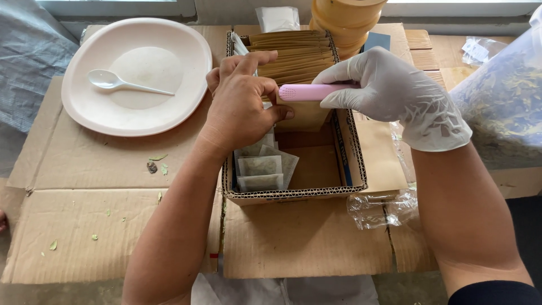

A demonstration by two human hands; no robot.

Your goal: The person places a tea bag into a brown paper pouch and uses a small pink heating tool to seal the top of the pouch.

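Over the open corrugated cardboard box (339, 169) at the middle of the work surface, we hold a flat brown paper pouch (302, 113) between our two hands. Our bare left hand (240, 104) is curled, thumb and fingers pinching the pouch's upper edge. Our right hand (384, 85), in a thin white glove, is closed around a slim pink plastic handheld tool (310, 92), whose rounded tip lies across the top of the pouch, touching it. The pouch is plain, tan and stands upright just above the box's middle. Behind it, at the far end of the box, more brown pouches (296, 53) are packed on edge in a tight row. At the near end of the box lie small translucent sachets (261, 169) filled with something greenish. Left of the box rests a round cream plate (84, 107) bearing a white plastic spoon (121, 83). Right of the box stands a clear bag of dried leaves (502, 101).
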